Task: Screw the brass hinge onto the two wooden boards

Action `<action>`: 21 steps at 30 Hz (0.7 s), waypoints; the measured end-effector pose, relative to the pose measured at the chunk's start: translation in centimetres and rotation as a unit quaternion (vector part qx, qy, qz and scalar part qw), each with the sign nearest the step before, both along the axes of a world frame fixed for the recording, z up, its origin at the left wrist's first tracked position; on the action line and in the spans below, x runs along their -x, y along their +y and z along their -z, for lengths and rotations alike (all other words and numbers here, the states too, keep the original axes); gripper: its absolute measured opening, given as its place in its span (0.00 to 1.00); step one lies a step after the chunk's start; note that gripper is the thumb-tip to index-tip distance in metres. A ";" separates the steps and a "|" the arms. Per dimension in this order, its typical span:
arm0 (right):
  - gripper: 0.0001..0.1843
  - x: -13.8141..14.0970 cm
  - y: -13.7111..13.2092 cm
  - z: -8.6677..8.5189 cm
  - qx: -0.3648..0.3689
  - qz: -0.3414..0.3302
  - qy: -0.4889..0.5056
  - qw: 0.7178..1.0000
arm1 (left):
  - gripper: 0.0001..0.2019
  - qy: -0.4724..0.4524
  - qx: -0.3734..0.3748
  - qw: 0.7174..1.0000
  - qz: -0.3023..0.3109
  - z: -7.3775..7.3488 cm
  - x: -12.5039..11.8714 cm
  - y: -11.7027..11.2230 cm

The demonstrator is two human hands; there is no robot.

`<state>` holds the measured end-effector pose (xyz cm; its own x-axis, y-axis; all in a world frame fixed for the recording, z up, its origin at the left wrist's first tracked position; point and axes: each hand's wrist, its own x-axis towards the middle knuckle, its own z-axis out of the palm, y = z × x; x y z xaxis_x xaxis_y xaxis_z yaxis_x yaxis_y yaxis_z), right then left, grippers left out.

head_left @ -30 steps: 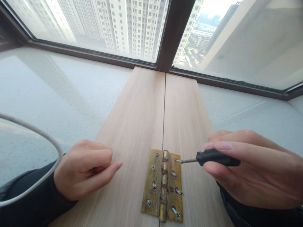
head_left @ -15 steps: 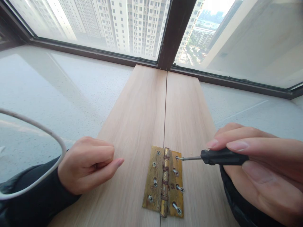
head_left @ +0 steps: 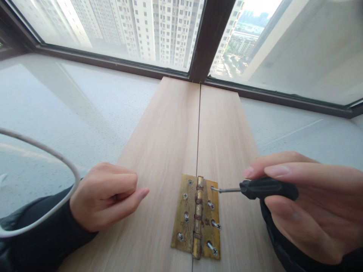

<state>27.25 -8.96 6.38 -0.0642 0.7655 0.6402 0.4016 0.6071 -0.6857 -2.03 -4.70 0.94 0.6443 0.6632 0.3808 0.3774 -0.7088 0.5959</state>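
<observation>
My right hand (head_left: 306, 200) grips a screwdriver (head_left: 268, 189) by its black handle, between the thumb and fingers. Its thin metal shaft points left, and the tip meets a screw (head_left: 213, 188) at the upper right of a worn brass hinge (head_left: 185, 207). Several more screws sit in the hinge's holes; on the right leaf the lower ones, such as the bottom screw (head_left: 212, 248), stick out at a tilt. The hinge lies across the seam of two pale wooden boards (head_left: 167, 124). My left hand (head_left: 106, 196) rests on the left board as a loose fist, apart from the hinge, apparently holding nothing.
A white cable (head_left: 66, 162) loops over my left sleeve. The boards lie on a speckled pale sill (head_left: 85, 102) and reach to the dark window frame (head_left: 200, 49). Tall buildings show through the glass.
The fingers of my right hand have shifted along the screwdriver handle, the thumb moving left, and more of the handle's end shows. The left hand has stayed put.
</observation>
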 end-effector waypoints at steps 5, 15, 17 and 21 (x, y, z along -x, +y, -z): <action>0.19 -0.3 -0.5 -0.4 0.040 -0.019 -0.060 0.997 | 0.19 0.002 0.002 1.000 0.002 -0.2 -0.1 0.0; 0.15 -3.9 -0.8 -2.0 0.085 -0.061 -0.160 0.982 | 0.18 -0.002 -0.003 1.000 -0.005 0.1 0.0 0.0; 0.10 -4.0 -0.7 -2.1 0.081 -0.042 -0.151 0.984 | 0.18 -0.003 -0.005 1.000 -0.005 0.2 0.0 0.0; 0.05 -3.8 -0.4 -1.9 0.099 0.017 -0.112 0.989 | 0.19 0.001 -0.011 1.000 -0.007 0.2 0.0 0.0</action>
